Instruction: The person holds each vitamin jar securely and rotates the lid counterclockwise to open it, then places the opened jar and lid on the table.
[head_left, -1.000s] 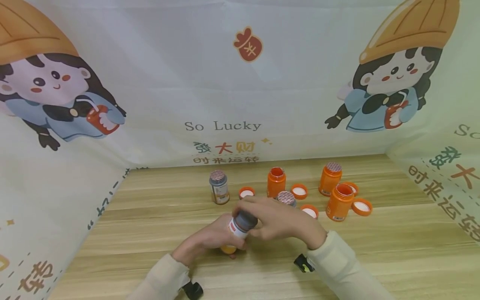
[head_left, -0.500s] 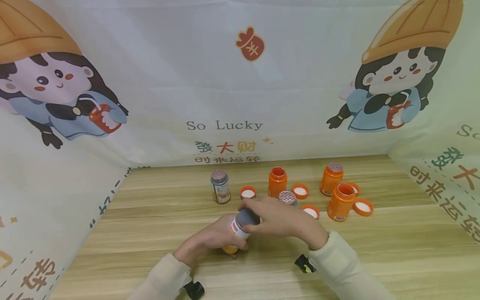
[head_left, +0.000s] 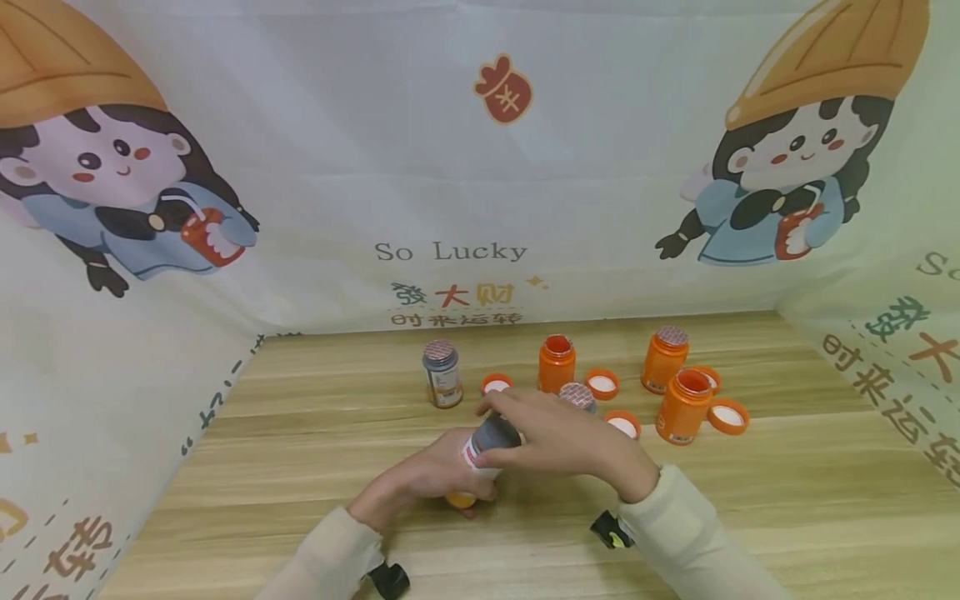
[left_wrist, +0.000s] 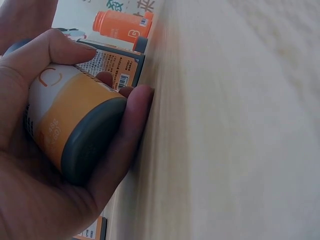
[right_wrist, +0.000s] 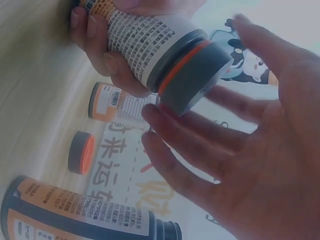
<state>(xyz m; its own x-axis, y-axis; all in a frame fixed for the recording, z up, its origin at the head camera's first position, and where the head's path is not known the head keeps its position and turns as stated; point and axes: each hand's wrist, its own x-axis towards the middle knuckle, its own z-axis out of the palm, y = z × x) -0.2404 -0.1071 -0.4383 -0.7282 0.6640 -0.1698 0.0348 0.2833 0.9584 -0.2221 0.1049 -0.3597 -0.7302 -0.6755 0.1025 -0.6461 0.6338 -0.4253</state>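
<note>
My left hand [head_left: 442,467] grips a tilted supplement bottle [left_wrist: 75,110] round its middle, its dark grey base facing the left wrist camera. The bottle has a white and orange label and a grey screw cap [right_wrist: 197,75], with an orange ring showing under the cap's edge. Around this cap my right hand [head_left: 566,433] is spread. In the right wrist view its fingers [right_wrist: 185,132] are loosely bent at the cap's far side, and the thumb stands apart from it. The head view has the right hand covering part of the cap.
Behind the hands stand a grey bottle with a foil seal [head_left: 442,375], an orange jar [head_left: 557,367] and a foil-topped grey bottle [head_left: 577,396], partly hidden. Two more orange jars [head_left: 684,408] are at the right. Several loose caps [head_left: 602,383] lie white inside up among them.
My right hand has shifted slightly around the cap, its thumb now higher across the cap's near side. The left hand keeps holding the bottle in nearly the same place.
</note>
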